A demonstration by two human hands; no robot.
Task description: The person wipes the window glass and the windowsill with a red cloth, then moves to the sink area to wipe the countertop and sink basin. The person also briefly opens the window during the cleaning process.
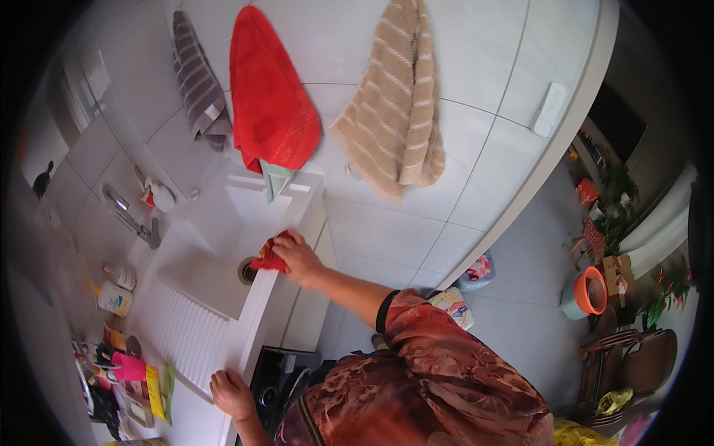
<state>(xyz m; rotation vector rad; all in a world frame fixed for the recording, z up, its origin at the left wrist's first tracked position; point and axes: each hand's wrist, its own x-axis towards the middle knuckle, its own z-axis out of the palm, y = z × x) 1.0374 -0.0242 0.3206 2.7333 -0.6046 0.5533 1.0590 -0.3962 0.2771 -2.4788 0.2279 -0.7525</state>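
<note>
My right hand [302,261] grips a bunched red cloth [270,257] at the front rim of the white laundry sink [268,295]. Part of the cloth hangs over the basin side, beside the round drain [246,272]. Lower down, my left hand [231,394] rests on the front edge of the counter, fingers curled together and nothing visible in them. Between the two hands lies the ribbed washboard [181,329] built into the sink. A chrome faucet [131,217] stands at the basin's far side.
Grey striped [201,83], red [273,95] and beige towels [396,106] hang on the tiled wall. Bottles [115,298], a pink cup [128,367] and a yellow tube [155,392] crowd the counter. Beneath it sits a black front-loading appliance [273,379]. An orange-rimmed bucket [585,295] stands on the floor.
</note>
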